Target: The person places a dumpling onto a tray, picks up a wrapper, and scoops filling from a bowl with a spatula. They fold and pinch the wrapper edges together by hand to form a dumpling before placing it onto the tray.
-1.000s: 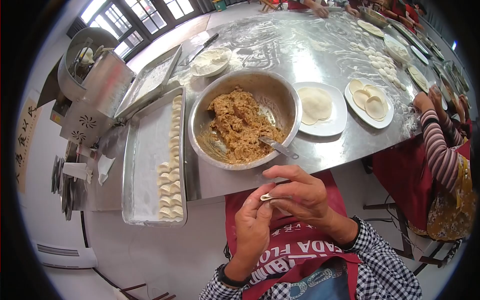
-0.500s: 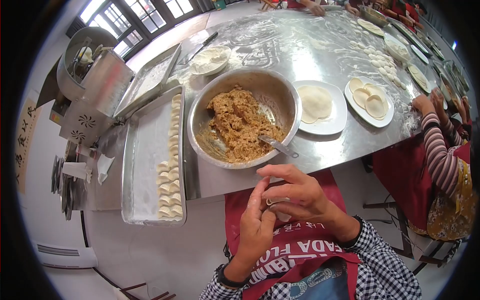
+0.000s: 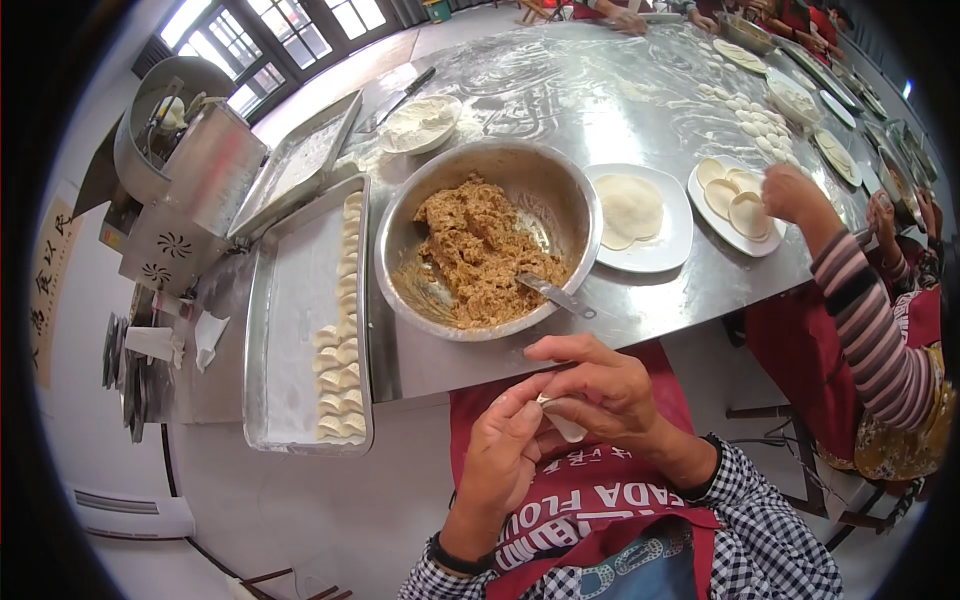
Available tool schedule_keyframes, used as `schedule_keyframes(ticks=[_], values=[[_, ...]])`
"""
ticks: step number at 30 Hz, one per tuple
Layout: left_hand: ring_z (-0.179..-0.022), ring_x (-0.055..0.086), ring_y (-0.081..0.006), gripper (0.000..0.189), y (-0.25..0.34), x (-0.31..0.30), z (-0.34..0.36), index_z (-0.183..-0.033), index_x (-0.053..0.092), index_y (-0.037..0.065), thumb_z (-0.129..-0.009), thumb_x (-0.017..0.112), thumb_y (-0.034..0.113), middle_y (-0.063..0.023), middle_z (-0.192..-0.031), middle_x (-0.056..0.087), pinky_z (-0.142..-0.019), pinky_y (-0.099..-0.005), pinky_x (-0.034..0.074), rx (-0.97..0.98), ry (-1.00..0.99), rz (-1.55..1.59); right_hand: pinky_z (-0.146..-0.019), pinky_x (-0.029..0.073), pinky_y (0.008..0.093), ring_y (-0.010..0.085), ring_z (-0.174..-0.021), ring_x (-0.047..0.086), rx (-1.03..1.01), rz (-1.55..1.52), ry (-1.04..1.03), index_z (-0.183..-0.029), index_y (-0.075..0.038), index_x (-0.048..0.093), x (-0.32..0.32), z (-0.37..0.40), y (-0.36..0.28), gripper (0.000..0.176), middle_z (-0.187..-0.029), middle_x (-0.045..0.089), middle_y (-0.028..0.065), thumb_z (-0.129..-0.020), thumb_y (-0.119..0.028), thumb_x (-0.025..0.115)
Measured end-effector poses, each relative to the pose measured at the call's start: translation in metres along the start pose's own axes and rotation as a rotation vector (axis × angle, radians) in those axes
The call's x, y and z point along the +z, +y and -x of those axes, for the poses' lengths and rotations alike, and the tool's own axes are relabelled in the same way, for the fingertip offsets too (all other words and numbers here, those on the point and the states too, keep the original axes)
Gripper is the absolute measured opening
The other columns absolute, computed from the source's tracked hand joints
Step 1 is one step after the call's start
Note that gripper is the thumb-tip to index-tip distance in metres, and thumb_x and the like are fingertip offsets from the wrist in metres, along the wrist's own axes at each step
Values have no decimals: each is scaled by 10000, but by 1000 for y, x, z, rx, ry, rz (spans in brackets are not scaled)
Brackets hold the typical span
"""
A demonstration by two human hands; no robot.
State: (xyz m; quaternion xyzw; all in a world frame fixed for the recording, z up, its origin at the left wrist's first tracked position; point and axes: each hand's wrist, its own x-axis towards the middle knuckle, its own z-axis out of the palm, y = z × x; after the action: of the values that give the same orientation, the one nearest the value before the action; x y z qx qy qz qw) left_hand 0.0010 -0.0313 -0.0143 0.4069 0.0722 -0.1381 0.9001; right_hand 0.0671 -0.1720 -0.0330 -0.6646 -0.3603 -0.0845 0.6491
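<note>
A pale dumpling point(image 3: 566, 424) is held between my two hands in front of the red apron, partly covered by my fingers. My right hand point(image 3: 610, 395) pinches it from the right, thumb below and fingers curled over. From the left, my left hand point(image 3: 508, 440) presses thumb and fingertips at its edge. Just beyond my hands stands a steel bowl point(image 3: 587, 190) of brown filling point(image 3: 480, 245), a metal spatula point(image 3: 558, 294) resting in it. Folded dumplings point(image 3: 340, 385) line the right side of a metal tray point(image 3: 285, 330).
Right of the bowl are a plate point(image 3: 675, 245) of stacked wrappers and another plate point(image 3: 748, 243) of wrappers. A neighbour's hand point(image 3: 797, 197) reaches over that second plate. A flour bowl point(image 3: 420, 125), a second tray point(image 3: 300, 160) and a machine point(image 3: 190, 160) stand at the back left.
My left fingers have lowered and closed in on the dumpling, and more of it shows below my right hand. The neighbour's hand has moved left to the wrapper plate.
</note>
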Motion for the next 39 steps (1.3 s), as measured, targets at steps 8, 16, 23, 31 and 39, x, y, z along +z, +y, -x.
schedule_keyframes(ticks=[8,16,23,31,39], values=[[-1000,559,-243,370,-1,-1,0,-1190,392,-65,-918,433,182,-170,-1099,528,-857,-399,481,5,28,19,-770,475,303,253,-923,585,19,-52,-34,-859,-1,631,0,1,1,151,-1061,574,175,-712,-14,661],[-935,583,-219,335,2,-3,2,-1149,458,-51,-936,390,198,-152,-1064,550,-828,-369,495,-6,27,-28,-798,469,306,263,-974,571,57,-177,-99,-907,11,621,-1,-2,-3,226,-1139,530,185,-692,-26,678],[-997,551,-266,486,3,-5,2,-1155,438,-73,-948,286,339,-188,-1086,538,-866,-425,453,-51,29,-38,-816,464,308,257,-1000,568,64,-233,-195,-957,-12,637,-4,1,4,257,-1150,528,184,-700,-12,662],[-1032,535,-270,533,3,-7,2,-1184,414,-85,-951,251,366,-190,-1107,528,-909,-426,424,-78,-23,-40,-780,477,289,216,-928,585,84,-206,-146,-819,-2,630,-5,2,2,133,-1072,567,155,-692,24,661],[-1036,532,-266,487,2,-5,2,-1188,411,-89,-949,282,316,-192,-1119,521,-899,-404,434,-17,2,-21,-786,470,290,224,-945,578,70,-172,-99,-808,-6,634,-3,3,1,129,-1087,560,155,-685,15,668]])
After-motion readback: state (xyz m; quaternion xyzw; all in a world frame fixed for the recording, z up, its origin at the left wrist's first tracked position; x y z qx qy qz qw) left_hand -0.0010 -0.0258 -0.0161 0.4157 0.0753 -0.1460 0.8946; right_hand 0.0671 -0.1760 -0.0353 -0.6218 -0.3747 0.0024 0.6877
